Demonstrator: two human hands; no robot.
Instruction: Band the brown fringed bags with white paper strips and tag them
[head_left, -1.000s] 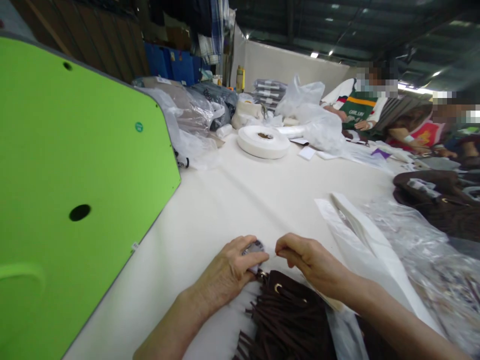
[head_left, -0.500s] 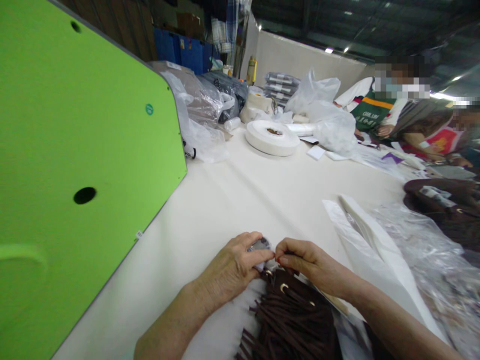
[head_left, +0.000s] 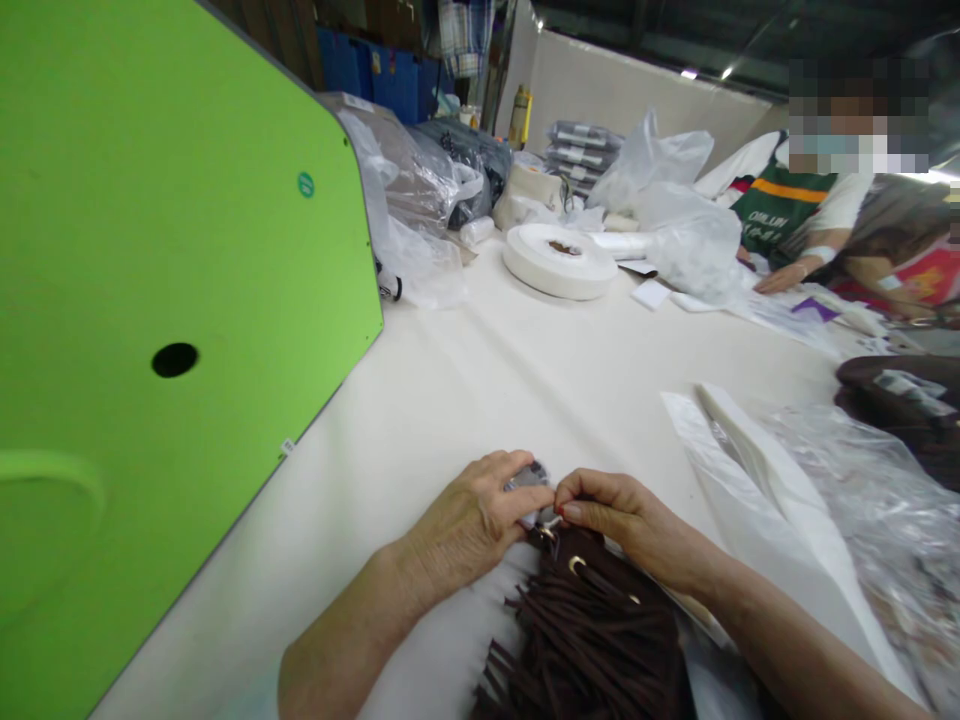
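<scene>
My left hand (head_left: 469, 520) is closed around a small grey tag (head_left: 527, 477) at the top of a dark brown fringed bag (head_left: 592, 630) lying on the white table (head_left: 480, 380). My right hand (head_left: 622, 515) pinches right beside it, fingertips against the left thumb, at a small metal clasp (head_left: 550, 521) on the bag's top edge. Gold eyelets show on the bag just below the hands. Whatever lies between the fingertips is too small to make out clearly.
A big green panel (head_left: 172, 300) stands on the left. White paper bags (head_left: 750, 470) and clear plastic (head_left: 862, 500) lie to the right. A white tape roll (head_left: 560, 261) and plastic bags (head_left: 675, 220) sit farther back. Other people work at the far right (head_left: 795, 210).
My two hands have closed the gap between them and now meet at the bag's top. The view has shifted slightly, bringing the green panel and far objects closer.
</scene>
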